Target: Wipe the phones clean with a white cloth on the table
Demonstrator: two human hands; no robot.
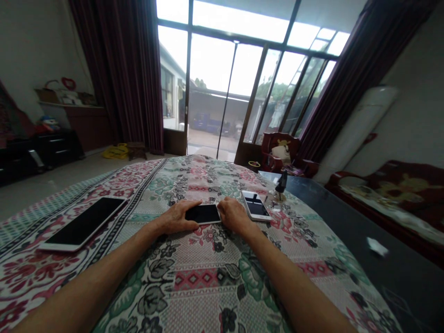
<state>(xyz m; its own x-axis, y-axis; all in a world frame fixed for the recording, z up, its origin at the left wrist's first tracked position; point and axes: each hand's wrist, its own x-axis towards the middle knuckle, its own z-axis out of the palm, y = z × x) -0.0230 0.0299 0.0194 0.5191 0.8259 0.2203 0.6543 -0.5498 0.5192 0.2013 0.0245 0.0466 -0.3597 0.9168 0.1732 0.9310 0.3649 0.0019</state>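
A white-edged smartphone (204, 214) with a dark screen lies sideways on the flowered tablecloth in front of me. My left hand (177, 216) grips its left end, thumb along the near edge and fingers along the far edge. At the phone's right end, my right hand (231, 213) is closed with curled fingers against it; the fingertips are partly hidden. Just right of that hand lies a second white smartphone (255, 206), its screen reflecting the window. To the left, a white tablet (86, 224) with a black screen rests untouched.
A patterned tablecloth (204, 296) covers the round table. A small dark object on a clear base (280, 186) stands beyond the second phone. Right of the table is a dark surface (333, 217) with a crumpled white item (377, 247). Wooden seats and glass doors are farther back.
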